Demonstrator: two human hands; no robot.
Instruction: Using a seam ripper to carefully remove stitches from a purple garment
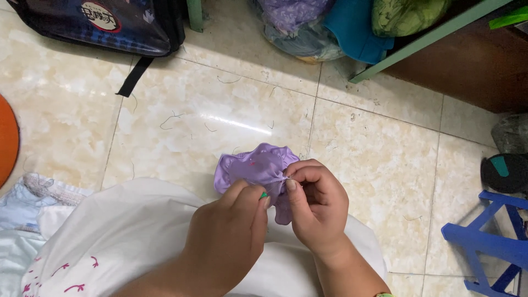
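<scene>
Two hands are seen above a cream tiled floor [374, 159]. A gathered purple cloth [257, 168] is pinched between them over a white-clad lap: right hand [316, 206] closed on its bunched edge, left hand [228, 239] curled around a small green object [264, 194].

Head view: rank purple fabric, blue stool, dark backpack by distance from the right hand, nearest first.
From the right hand:
1. Purple fabric, pinched in its fingers, just left.
2. Blue stool, far right on the floor.
3. Dark backpack, top left, farthest.
</scene>
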